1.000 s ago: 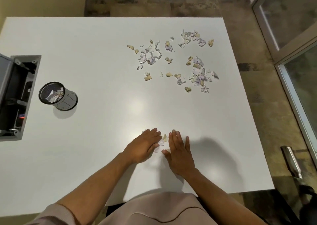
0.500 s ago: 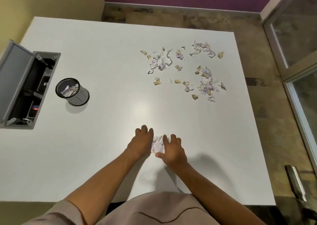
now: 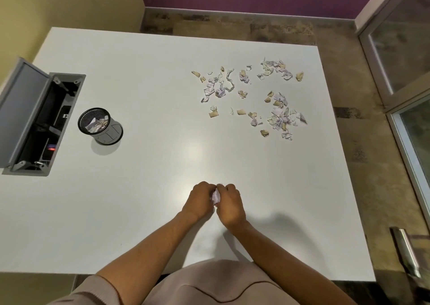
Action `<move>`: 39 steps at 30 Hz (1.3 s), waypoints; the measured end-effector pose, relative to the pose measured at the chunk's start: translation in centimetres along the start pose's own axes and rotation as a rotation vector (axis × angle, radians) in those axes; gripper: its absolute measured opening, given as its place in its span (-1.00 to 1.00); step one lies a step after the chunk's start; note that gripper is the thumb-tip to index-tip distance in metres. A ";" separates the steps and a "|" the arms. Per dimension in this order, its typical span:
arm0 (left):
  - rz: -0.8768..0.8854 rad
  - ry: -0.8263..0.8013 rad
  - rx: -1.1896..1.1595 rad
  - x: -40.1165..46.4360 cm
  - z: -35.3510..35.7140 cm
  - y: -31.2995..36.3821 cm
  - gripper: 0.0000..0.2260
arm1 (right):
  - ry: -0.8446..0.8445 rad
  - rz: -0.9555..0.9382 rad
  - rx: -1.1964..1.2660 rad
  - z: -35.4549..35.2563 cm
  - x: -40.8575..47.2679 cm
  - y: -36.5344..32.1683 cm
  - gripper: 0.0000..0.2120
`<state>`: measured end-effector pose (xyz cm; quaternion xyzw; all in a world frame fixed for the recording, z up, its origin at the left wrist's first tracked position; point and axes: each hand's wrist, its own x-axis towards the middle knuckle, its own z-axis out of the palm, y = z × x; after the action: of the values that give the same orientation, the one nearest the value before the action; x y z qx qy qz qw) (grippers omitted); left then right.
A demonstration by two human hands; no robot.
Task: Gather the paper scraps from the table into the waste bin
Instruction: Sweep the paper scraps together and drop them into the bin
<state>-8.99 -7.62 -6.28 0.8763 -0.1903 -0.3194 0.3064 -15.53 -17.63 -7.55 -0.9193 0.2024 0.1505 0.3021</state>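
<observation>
Both hands, left hand (image 3: 200,198) and right hand (image 3: 230,205), clutch a paper wad (image 3: 215,197) mid-bench (image 3: 139,188); bare surface reaches the scrap-filled bin (image 3: 100,129).

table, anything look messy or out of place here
Yes: torn paper scraps lie strewn across the far right of the table, well apart from the waste bin at its left. Nothing looks damaged.
</observation>
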 end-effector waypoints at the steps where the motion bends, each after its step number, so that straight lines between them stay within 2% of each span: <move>1: -0.005 0.005 -0.035 0.0 0.0 0.1 -0.89 | 0.012 0.013 0.064 0.0 0.1 0.1 -0.73; 7: -0.141 0.064 -0.227 0.1 -0.2 -0.4 -0.86 | 0.026 0.031 0.286 -0.1 0.9 1.0 -0.92; 12: -0.175 0.109 -0.280 0.1 -0.1 -0.3 -0.78 | -0.063 0.133 0.665 -0.9 0.2 1.6 -0.80; 18: -0.118 0.138 -0.236 -0.1 -0.4 0.8 -0.84 | -0.160 0.245 1.169 -1.6 -0.4 2.3 -0.81; 22: -0.063 0.153 -0.217 -0.3 -0.6 1.6 -0.85 | -0.156 0.307 1.443 -1.9 -0.7 2.5 -0.72; 27: 0.024 0.138 -0.229 -0.7 -0.4 2.4 -0.78 | -0.077 0.360 1.574 -2.3 -0.7 2.5 -0.79; 34: 0.116 0.009 -0.334 -1.4 -0.1 2.5 -0.65 | 0.026 0.365 1.611 -2.2 -0.8 3.8 -0.86; 36: 0.103 0.050 -0.439 -1.5 -0.1 2.6 -0.68 | 0.032 0.366 1.596 -2.4 -0.8 4.2 -0.87; 39: 0.056 0.194 -0.495 -1.5 0.2 2.5 -0.74 | 0.041 0.373 1.604 -2.9 -0.9 4.7 -0.88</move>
<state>-10.53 -8.78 -4.03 0.7957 -0.1005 -0.2619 0.5368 -17.99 -22.60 -7.28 -0.3779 0.4031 -0.0088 0.8335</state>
